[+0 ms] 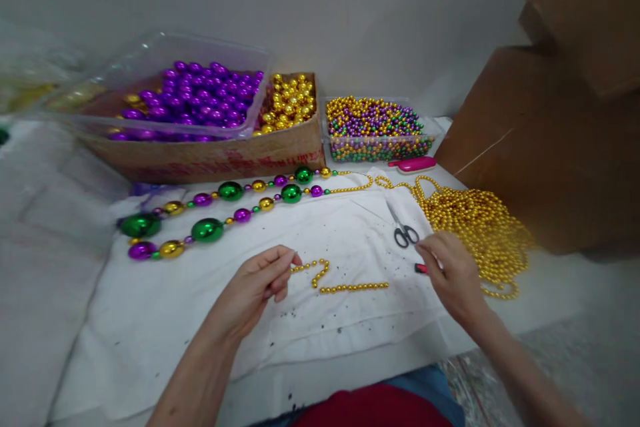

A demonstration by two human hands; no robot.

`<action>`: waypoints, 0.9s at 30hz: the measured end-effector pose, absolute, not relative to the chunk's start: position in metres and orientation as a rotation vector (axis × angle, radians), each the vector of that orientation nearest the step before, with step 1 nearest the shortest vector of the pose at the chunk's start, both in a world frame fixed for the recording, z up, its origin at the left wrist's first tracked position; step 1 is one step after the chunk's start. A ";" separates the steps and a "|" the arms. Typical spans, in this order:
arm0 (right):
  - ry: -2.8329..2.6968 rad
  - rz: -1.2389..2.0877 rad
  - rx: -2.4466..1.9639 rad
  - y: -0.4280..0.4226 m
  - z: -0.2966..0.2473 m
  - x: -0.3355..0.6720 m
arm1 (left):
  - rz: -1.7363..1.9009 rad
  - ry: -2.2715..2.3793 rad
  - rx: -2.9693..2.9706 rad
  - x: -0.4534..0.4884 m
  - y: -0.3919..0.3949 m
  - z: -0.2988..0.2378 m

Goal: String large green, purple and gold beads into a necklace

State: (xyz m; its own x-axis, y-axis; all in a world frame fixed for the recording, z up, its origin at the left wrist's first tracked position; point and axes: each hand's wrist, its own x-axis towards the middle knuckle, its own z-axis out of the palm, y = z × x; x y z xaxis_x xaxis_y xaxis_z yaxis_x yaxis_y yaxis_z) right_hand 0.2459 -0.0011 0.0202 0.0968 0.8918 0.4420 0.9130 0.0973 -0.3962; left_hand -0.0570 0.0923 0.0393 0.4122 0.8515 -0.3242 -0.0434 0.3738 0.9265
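Between thumb and fingertips, my left hand pinches one end of a short gold bead strand, which lies bent on the white cloth. My right hand is closed, fingertips pressed together just beside the handles of black-handled scissors. Whether anything thin sits in those fingertips I cannot make out. A small red and black object shows partly under the right hand. Behind the hands lies a necklace of large green, purple and gold beads, joined to thin gold bead strands.
A heap of gold bead strands lies at right, near a large cardboard box. At the back stand a clear bin of purple beads, a carton with gold beads, a clear tub of small mixed beads and a pink tool.
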 end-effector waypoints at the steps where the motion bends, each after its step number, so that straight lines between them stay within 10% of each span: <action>1: -1.868 0.036 -1.811 -0.007 0.010 0.247 | 0.711 0.973 1.030 -0.063 0.098 0.042; 20: -2.178 0.475 -1.935 -0.019 -0.017 0.228 | 0.713 1.250 1.965 -0.021 0.112 0.034; 27: -2.187 -0.332 -1.628 -0.048 0.020 0.280 | 0.108 0.555 1.418 0.039 0.066 0.011</action>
State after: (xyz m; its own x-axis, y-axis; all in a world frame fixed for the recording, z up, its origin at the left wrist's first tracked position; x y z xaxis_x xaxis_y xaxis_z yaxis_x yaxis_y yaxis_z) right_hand 0.2799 -0.0476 0.0197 -0.2478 0.8610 0.4442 0.9541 0.2966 -0.0426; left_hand 0.0388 0.0663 0.0113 0.8687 0.3935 -0.3008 0.2525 0.1707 0.9524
